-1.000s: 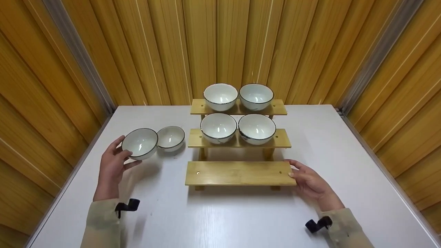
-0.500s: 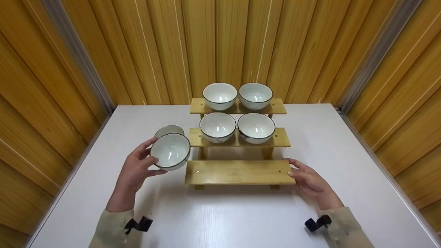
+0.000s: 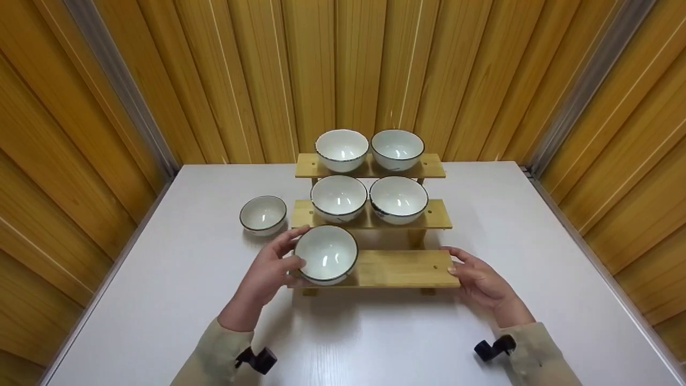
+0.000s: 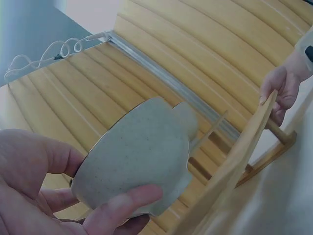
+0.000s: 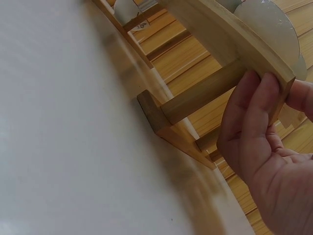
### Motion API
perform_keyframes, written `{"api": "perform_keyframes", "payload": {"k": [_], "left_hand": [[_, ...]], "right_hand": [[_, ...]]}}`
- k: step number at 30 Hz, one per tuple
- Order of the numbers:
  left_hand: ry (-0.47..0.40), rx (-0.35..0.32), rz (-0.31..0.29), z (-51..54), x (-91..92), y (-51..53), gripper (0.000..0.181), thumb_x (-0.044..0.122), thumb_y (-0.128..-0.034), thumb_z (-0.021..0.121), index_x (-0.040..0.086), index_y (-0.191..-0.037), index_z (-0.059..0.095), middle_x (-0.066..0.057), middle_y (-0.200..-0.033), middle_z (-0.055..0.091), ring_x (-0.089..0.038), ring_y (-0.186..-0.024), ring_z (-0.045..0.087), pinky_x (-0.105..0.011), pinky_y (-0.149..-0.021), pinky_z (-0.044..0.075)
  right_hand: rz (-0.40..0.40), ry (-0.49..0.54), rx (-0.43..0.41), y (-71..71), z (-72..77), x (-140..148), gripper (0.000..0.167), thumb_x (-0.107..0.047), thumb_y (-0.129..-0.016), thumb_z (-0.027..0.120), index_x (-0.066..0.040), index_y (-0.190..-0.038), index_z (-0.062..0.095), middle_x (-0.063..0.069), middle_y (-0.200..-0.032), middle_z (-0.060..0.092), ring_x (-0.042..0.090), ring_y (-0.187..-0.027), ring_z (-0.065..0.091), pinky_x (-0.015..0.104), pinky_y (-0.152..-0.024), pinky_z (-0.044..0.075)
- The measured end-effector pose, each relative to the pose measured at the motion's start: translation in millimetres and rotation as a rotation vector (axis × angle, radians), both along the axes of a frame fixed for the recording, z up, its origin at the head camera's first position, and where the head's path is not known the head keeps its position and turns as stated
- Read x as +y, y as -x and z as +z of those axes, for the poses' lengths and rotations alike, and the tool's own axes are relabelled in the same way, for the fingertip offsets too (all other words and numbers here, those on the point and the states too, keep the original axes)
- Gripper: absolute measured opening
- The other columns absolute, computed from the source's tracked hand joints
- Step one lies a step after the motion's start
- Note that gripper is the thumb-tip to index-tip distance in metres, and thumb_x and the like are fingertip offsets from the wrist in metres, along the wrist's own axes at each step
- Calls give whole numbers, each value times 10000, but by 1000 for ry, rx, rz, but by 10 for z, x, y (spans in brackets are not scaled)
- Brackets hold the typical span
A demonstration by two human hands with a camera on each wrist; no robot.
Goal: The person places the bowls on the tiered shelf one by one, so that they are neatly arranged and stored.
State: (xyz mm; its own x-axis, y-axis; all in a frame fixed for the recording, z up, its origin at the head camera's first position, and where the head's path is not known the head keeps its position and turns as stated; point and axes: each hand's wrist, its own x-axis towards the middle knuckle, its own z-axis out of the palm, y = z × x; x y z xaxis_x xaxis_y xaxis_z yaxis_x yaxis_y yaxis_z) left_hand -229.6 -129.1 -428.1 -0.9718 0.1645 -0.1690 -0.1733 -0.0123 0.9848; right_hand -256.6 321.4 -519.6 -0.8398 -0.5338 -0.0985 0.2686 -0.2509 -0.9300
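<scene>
My left hand [image 3: 270, 271] grips a white, dark-rimmed bowl [image 3: 327, 253] by its left side, thumb at the rim and fingers spread around the wall. In the head view the bowl appears over the left part of the lowest shelf. The left wrist view shows its foot tilted, a finger under its wall; whether it touches the board I cannot tell. At the other end, my right hand [image 3: 482, 281] pinches the right end of the wooden three-tier stand [image 3: 402, 268]. In the right wrist view its fingers [image 5: 254, 107] lie beneath the board, the thumb at the edge.
Two bowls stand on the top tier, one of them a white bowl [image 3: 342, 150]. Two more sit on the middle tier, including the right bowl [image 3: 399, 198]. A smaller bowl [image 3: 262, 213] rests on the white table [image 3: 214, 198] left of the stand. Wooden panels surround the table.
My left hand has carried the bowl rightwards, from beside the smaller bowl to over the lowest shelf's left part. My right hand stays on the stand's end.
</scene>
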Motion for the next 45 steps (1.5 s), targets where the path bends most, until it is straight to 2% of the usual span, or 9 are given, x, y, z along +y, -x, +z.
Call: {"api": "perform_keyframes", "payload": {"k": [3,6,10,12,17,23,29,35,45], "left_hand": [[-34,1,-54,-49,182,19,689,-98,-849,577,137,-1496,529,-222,-1535,452,-390,-1208,564,-447,-747,668],[-47,5,-100,-82,360,44,698,-77,-845,592,139,-1504,517,-221,-1526,463,-353,-1150,592,-417,-743,668],[-69,8,-141,-112,592,84,715,-82,-834,605,137,-1509,513,-219,-1526,474,-324,-1110,614,-421,-739,669],[-86,11,-157,-127,697,101,722,-95,-832,601,128,-1513,507,-224,-1524,470,-320,-1096,619,-434,-742,670],[-94,37,-169,-168,934,135,727,-109,-823,600,113,-1510,508,-218,-1500,500,-302,-1117,617,-425,-748,671],[-48,89,-163,-209,1154,173,706,-104,-824,620,127,-1487,539,-197,-1462,550,-290,-1191,590,-377,-816,658],[-49,89,-170,-226,1269,181,709,-89,-822,637,140,-1486,543,-180,-1439,568,-258,-1139,611,-303,-711,645],[-67,68,-167,-239,1295,174,691,-59,-839,645,140,-1492,533,-175,-1415,575,-238,-1130,616,-194,-579,539],[-87,63,-181,-222,1223,148,610,52,-934,669,158,-1514,509,-163,-1467,560,-243,-1217,617,-223,-639,580]], "right_hand": [[11,27,-18,0,4,-11,493,61,-1046,389,-88,-1501,269,30,-1339,641,129,-1070,694,206,-875,610],[27,64,-34,-1,14,-13,493,81,-1041,369,-102,-1495,310,42,-1345,632,146,-1069,694,216,-883,612],[42,94,-48,-1,28,-15,477,88,-1042,361,-141,-1461,360,53,-1351,629,158,-1099,695,227,-898,615],[47,96,-44,4,26,-18,484,88,-1044,361,-113,-1481,309,57,-1349,634,157,-1115,696,229,-909,614],[62,90,-20,13,14,-9,486,78,-1047,356,-85,-1497,269,41,-1323,656,142,-1086,707,223,-908,612],[86,126,1,7,15,4,468,77,-1047,340,-114,-1474,333,51,-1311,670,164,-1091,715,251,-925,615],[92,120,6,10,9,6,472,74,-1051,326,-98,-1490,320,51,-1295,669,169,-1108,710,260,-941,611],[102,132,14,11,0,0,463,80,-1051,314,-136,-1456,374,39,-1313,672,162,-1097,716,243,-930,610],[105,138,39,30,-33,17,463,79,-1046,323,-143,-1446,393,46,-1293,675,158,-1099,711,237,-932,604]]}}
